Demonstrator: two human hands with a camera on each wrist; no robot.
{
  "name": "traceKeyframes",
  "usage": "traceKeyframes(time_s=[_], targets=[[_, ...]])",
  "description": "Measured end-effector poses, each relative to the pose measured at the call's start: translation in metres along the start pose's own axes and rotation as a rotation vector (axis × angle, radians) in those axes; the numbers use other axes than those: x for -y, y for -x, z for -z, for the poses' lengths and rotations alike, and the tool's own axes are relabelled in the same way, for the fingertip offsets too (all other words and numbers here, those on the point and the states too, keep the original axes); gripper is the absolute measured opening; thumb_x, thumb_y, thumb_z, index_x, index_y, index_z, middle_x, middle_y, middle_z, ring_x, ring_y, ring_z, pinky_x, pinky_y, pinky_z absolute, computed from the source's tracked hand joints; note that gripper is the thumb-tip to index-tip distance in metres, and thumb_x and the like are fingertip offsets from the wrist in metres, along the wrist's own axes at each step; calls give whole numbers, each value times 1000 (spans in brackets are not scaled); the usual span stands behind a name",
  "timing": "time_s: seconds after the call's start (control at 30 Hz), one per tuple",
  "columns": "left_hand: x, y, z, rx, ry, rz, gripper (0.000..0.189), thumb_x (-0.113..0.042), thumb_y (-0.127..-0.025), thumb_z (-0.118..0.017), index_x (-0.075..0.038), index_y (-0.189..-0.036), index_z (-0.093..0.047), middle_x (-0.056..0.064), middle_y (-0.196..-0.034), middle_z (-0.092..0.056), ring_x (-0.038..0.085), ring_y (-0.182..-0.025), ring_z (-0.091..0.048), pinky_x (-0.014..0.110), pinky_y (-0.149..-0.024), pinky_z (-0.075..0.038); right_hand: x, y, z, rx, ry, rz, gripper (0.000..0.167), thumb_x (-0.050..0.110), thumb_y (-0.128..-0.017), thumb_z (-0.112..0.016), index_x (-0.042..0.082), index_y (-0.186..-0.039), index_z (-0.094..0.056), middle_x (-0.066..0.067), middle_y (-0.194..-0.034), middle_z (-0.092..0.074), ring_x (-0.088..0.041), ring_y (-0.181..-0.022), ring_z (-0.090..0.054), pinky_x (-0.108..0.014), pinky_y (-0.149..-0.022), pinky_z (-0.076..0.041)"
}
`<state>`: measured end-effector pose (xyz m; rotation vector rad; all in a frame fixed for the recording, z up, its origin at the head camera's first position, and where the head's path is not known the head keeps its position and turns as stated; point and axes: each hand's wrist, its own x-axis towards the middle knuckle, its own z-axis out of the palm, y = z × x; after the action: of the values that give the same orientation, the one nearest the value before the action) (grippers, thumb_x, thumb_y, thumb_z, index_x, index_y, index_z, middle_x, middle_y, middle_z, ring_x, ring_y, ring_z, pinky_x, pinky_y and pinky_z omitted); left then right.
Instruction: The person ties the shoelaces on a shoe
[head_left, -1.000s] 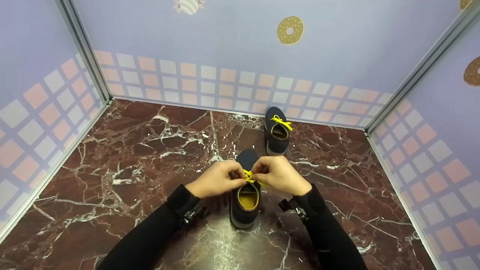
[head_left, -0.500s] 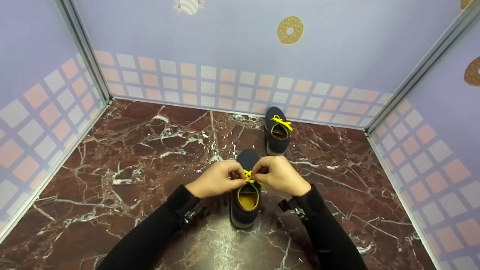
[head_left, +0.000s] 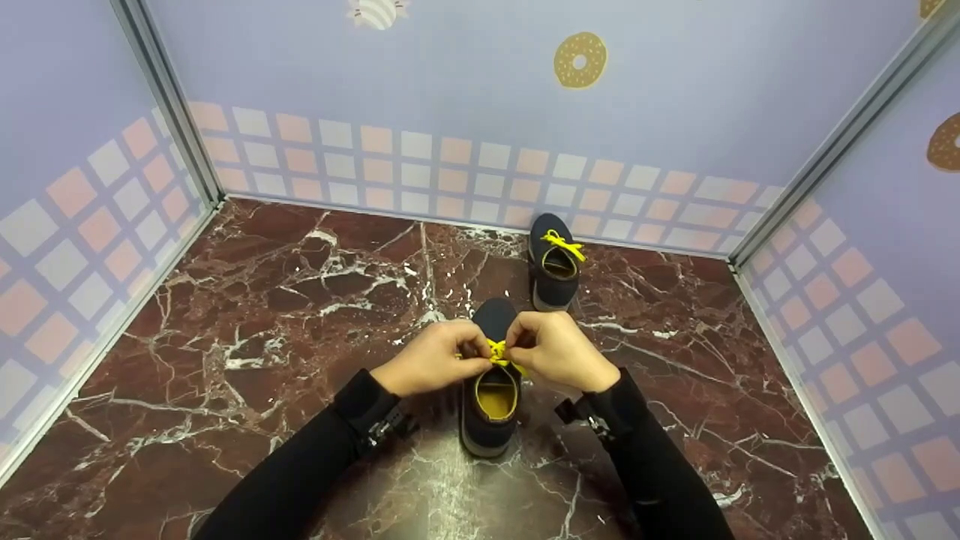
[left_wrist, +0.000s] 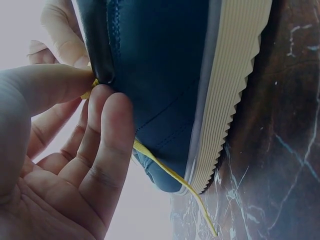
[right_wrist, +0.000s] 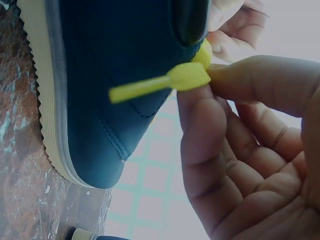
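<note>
A dark shoe (head_left: 489, 435) with a yellow lining stands on the floor, toe pointing away, between both hands. Its yellow shoelace (head_left: 498, 350) crosses over the tongue. From the left side, my left hand (head_left: 439, 358) pinches the lace between thumb and index finger. Opposite it, my right hand (head_left: 559, 351) pinches the lace too; in the right wrist view a flat lace end (right_wrist: 150, 86) sticks out past the fingertips. A loose strand of lace (left_wrist: 175, 175) hangs down the shoe's side in the left wrist view. Fingers partly hide the knot area.
A second dark shoe (head_left: 553, 292) with a tied yellow bow stands farther back, near the rear wall (head_left: 450, 75). Panel walls rise on the left and right too. The floor (head_left: 262, 390) is reddish-brown marble with white veins.
Almost nothing differs. Both hands keep their pinch on the lace, and the right hand has shifted only very slightly. Both shoes stay in place.
</note>
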<state>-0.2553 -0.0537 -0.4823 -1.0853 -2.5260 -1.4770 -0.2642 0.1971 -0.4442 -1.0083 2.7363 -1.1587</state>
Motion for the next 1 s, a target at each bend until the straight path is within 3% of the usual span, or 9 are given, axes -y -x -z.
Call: traceKeyframes(time_s=[0.67, 1.0], targets=[[0, -1, 0, 1, 1, -4, 10, -5, -94, -86, -7, -99, -77, 4, -99, -75, 16, -88, -72, 38, -83, -64, -1, -3, -7, -65, 11, 13, 17, -4, -89, -82, 12, -87, -77, 6, -79, -74, -8, -70, -69, -26, -65, -59], [1, -1, 1, 11, 17, 12, 9, -6, -96, -85, -8, -100, -78, 2, -100, -76, 13, -88, -71, 31, -81, -62, -2, -4, -11, -74, -11, 31, 15, -3, -90, -82, 10, -92, -75, 5, -83, -76, -9, -75, -72, -29, -68, -63]])
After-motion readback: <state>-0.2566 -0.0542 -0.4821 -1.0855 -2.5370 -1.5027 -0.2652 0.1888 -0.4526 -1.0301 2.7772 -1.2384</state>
